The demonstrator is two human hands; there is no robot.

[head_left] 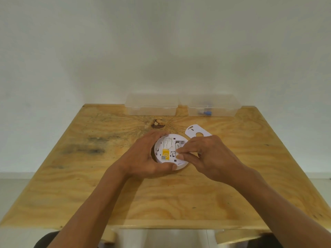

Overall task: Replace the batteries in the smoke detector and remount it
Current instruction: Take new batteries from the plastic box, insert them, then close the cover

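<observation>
The smoke detector [170, 152] is lying back-up (yellow label showing) at the middle of the wooden table [89, 185]. The left hand [143, 158] is cupping its rim from 9 o'clock, fingers curled around it. The right hand [206, 156] is reaching in from 3 o'clock, fingertips [180, 151] pinching a white battery [177, 146] at the compartment. The mounting plate [196, 133] is lying at 1 o'clock, just beside.

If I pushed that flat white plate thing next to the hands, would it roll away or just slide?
Probably it would just slide. The mounting plate lies flat on the wooden table, so nothing lets it roll. It looks thin with holes cut through it, so it is likely light and would move easily.
</observation>
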